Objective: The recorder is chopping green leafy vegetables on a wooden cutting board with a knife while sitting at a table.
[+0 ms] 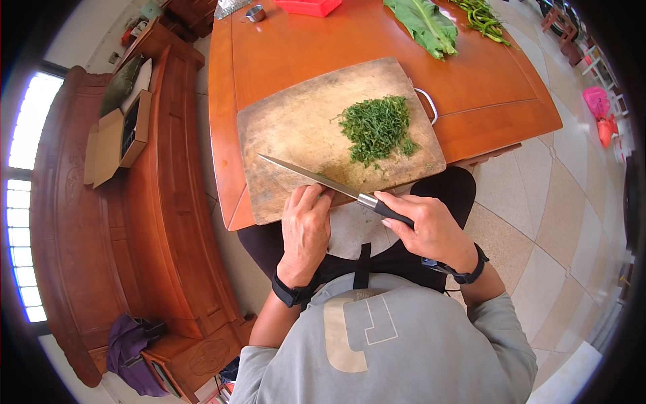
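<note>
A kitchen knife with a black handle is gripped in my right hand. Its blade points to the upper left, low over the near part of a wooden cutting board. My left hand is curled at the board's near edge, fingertips close against the blade. A little leafy green shows beside the blade and between those fingers; the fingers hide most of it. On the right half of the board lies a loose pile of finely shredded greens, with small scraps around it.
The board rests on a wooden table, its metal handle sticking out on the right. Farther back are large green leaves, green peppers, a red plastic basket and a small metal cup. A wooden bench stands left.
</note>
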Motion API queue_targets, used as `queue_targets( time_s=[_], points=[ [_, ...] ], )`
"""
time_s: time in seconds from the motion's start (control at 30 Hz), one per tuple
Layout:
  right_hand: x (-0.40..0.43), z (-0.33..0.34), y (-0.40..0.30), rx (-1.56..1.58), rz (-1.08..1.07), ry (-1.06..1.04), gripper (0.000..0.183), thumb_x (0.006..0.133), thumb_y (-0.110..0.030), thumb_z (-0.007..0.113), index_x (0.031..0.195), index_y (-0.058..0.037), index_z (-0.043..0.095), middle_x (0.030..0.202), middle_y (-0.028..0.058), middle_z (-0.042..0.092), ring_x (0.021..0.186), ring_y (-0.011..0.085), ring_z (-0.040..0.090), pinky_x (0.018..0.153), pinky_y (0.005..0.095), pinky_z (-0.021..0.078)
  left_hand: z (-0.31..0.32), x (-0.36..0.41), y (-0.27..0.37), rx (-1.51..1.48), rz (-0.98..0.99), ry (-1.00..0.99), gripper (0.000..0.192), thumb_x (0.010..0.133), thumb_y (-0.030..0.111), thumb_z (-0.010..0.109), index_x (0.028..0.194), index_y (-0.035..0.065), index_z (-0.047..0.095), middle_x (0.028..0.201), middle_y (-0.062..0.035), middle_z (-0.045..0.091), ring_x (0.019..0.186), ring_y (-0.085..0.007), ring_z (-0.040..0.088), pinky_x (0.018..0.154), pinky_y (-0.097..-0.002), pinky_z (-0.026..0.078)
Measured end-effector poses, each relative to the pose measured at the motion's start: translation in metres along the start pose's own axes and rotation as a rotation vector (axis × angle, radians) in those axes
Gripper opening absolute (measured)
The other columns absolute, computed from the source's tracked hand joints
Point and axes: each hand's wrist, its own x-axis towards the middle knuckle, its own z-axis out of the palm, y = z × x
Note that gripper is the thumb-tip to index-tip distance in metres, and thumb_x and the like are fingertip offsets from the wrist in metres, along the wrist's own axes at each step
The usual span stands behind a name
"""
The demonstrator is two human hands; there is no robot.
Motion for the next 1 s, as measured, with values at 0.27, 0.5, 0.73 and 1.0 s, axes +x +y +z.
queue_targets(
  time_s=[0.27, 0.5, 0.73, 1.0],
  points=[
    [-0.02, -0.032, 0.002, 0.002, 0.064, 0.08, 0.046, 0.083, -0.007, 0.073, 0.128, -0.0042, 0.064, 0.079, 0.0164, 0.064, 0.07, 0.0351, 0.063, 0.062, 0.0415, 0.0496, -0.001, 0.001, 0.001, -0.039, -0.031, 0.028, 0.029, 0.077, -0.008, 0.064, 0.103, -0.0012, 0.072, 0.103, -0.0114, 0.067, 0.096, -0.0324, 0.063, 0.084, -0.0406, 0.052],
    [-0.033, -0.045, -0.011, 0.005, 0.059, -0.043, 0.047, 0.082, -0.006, 0.075, 0.128, -0.0052, 0.065, 0.074, 0.0148, 0.059, 0.064, 0.0341, 0.059, 0.058, 0.0405, 0.0474, 0.002, -0.001, -0.001, -0.012, -0.04, -0.018, 0.029, 0.073, -0.007, 0.063, 0.101, -0.0025, 0.071, 0.101, -0.0118, 0.063, 0.1, -0.0315, 0.062, 0.085, -0.0407, 0.053],
    [-0.038, -0.047, -0.01, -0.017, 0.077, -0.056, 0.047, 0.082, -0.008, 0.075, 0.128, -0.0053, 0.064, 0.076, 0.0137, 0.061, 0.062, 0.0334, 0.059, 0.056, 0.0409, 0.0474, 0.001, 0.0, -0.001, -0.012, -0.013, 0.001, 0.027, 0.074, -0.006, 0.064, 0.099, -0.0022, 0.071, 0.101, -0.0116, 0.062, 0.099, -0.0316, 0.061, 0.085, -0.0411, 0.053],
    [-0.036, -0.048, -0.011, -0.01, 0.075, -0.077, 0.047, 0.082, -0.008, 0.075, 0.128, -0.0042, 0.063, 0.078, 0.0146, 0.063, 0.065, 0.0341, 0.061, 0.058, 0.0405, 0.0487, 0.002, -0.001, -0.002, 0.001, -0.011, -0.002, 0.026, 0.074, -0.006, 0.065, 0.099, -0.0027, 0.07, 0.102, -0.0114, 0.062, 0.099, -0.0313, 0.061, 0.084, -0.0409, 0.053]
  ],
)
